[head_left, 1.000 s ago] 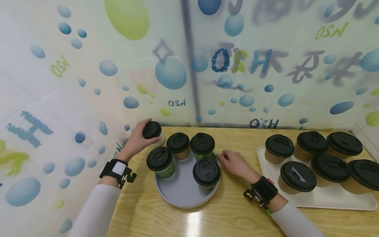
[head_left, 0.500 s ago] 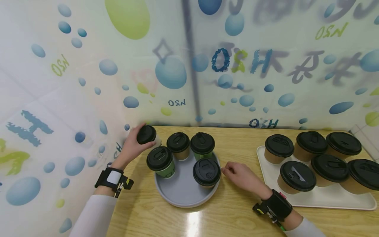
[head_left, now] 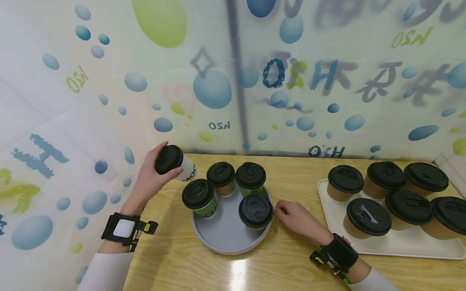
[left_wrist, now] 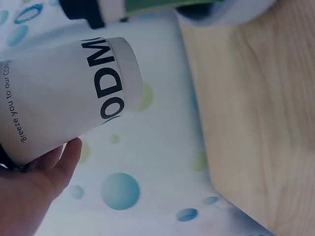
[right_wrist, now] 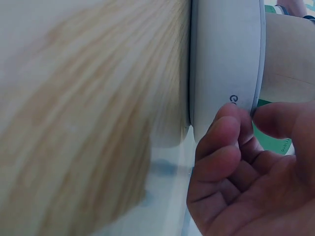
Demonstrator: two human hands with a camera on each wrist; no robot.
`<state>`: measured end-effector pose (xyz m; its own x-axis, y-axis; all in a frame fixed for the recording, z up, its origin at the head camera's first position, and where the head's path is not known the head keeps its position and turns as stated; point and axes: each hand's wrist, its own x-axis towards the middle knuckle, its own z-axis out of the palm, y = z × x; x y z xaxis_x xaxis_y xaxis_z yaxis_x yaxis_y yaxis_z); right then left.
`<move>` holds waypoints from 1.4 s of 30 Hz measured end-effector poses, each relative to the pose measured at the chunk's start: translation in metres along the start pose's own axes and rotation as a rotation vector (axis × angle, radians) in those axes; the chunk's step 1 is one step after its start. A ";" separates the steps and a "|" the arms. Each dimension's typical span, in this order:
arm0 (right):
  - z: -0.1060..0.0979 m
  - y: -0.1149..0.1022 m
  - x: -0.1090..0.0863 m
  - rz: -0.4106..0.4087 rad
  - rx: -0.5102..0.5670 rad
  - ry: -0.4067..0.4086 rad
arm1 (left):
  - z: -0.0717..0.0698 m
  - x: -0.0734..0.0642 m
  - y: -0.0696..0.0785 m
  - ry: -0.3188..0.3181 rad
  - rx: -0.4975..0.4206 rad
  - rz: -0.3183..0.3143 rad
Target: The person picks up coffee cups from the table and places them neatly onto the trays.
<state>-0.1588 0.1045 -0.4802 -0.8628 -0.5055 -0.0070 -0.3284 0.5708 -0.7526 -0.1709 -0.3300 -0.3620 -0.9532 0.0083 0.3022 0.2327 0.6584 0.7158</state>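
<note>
My left hand (head_left: 151,178) grips a white paper cup (head_left: 188,169) by its black lid end, fingers behind and thumb in front. This cup leans over, its base pointing right, left of and behind a round grey tray (head_left: 222,240). Dark lettering shows on its side in the left wrist view, where the curled fingers of the left hand (left_wrist: 47,182) lie under it. At the tray's right edge, my right hand (head_left: 300,218) has curled fingers; in the right wrist view the thumb and index finger of the right hand (right_wrist: 246,172) pinch the tray's rim (right_wrist: 226,54).
On the round tray stand a green cup (head_left: 204,211), a brown cup (head_left: 225,190), another green cup (head_left: 251,191) and a brown cup (head_left: 256,228), all black-lidded. A cream rectangular tray (head_left: 407,246) with several lidded brown cups lies right. A patterned curtain (head_left: 255,121) borders the table.
The left hand has carried the white cup leftward and tilted it further, showing more of its side. My right hand has shifted along the tray's rim towards me, then stayed there.
</note>
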 end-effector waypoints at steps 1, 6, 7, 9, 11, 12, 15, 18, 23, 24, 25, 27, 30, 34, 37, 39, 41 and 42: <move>0.000 0.000 0.000 0.001 0.002 0.001 | -0.001 -0.001 0.005 0.005 -0.003 0.009; -0.001 -0.002 -0.001 -0.012 0.023 0.000 | -0.005 -0.007 0.028 0.031 -0.018 0.060; -0.001 -0.002 -0.001 -0.013 0.027 -0.001 | -0.006 -0.008 0.032 0.036 -0.021 0.072; -0.001 -0.003 -0.001 -0.014 0.031 -0.002 | -0.008 -0.010 0.040 0.046 -0.026 0.095; -0.001 -0.003 -0.001 -0.013 0.032 -0.002 | -0.009 -0.011 0.048 0.053 -0.029 0.119; -0.001 -0.003 -0.001 -0.012 0.032 -0.002 | -0.009 -0.013 0.052 0.054 -0.029 0.131; -0.002 -0.003 -0.002 -0.010 0.030 -0.001 | -0.008 -0.018 0.063 0.046 -0.033 0.167; -0.002 -0.003 -0.002 -0.009 0.025 -0.001 | -0.005 -0.023 0.073 0.025 -0.050 0.223; -0.001 -0.001 -0.001 -0.014 0.023 0.002 | 0.003 -0.027 0.082 -0.021 -0.078 0.328; -0.001 -0.001 -0.001 -0.015 0.025 0.001 | 0.004 -0.029 0.083 -0.035 -0.080 0.347; 0.000 -0.001 -0.001 -0.015 0.027 -0.001 | 0.006 -0.030 0.084 -0.048 -0.075 0.363; 0.000 -0.001 -0.001 -0.013 0.033 -0.004 | 0.010 -0.034 0.085 -0.082 -0.062 0.383; 0.001 -0.001 -0.001 -0.007 0.037 -0.009 | 0.015 -0.042 0.085 -0.127 -0.028 0.405; 0.001 -0.002 -0.001 -0.005 0.034 -0.006 | 0.018 -0.051 0.088 -0.175 -0.011 0.426; 0.001 -0.002 -0.001 -0.009 0.037 -0.007 | 0.017 -0.055 0.091 -0.199 -0.002 0.440; 0.001 -0.003 -0.001 -0.010 0.040 -0.008 | 0.017 -0.056 0.092 -0.207 0.014 0.441; 0.001 -0.003 -0.001 -0.013 0.042 -0.007 | 0.017 -0.057 0.093 -0.207 0.028 0.441; 0.001 -0.002 -0.001 -0.014 0.041 -0.007 | 0.017 -0.057 0.094 -0.208 0.030 0.437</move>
<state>-0.1569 0.1028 -0.4790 -0.8552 -0.5183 -0.0005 -0.3246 0.5365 -0.7790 -0.0976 -0.2556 -0.3231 -0.7866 0.4369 0.4362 0.6170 0.5815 0.5302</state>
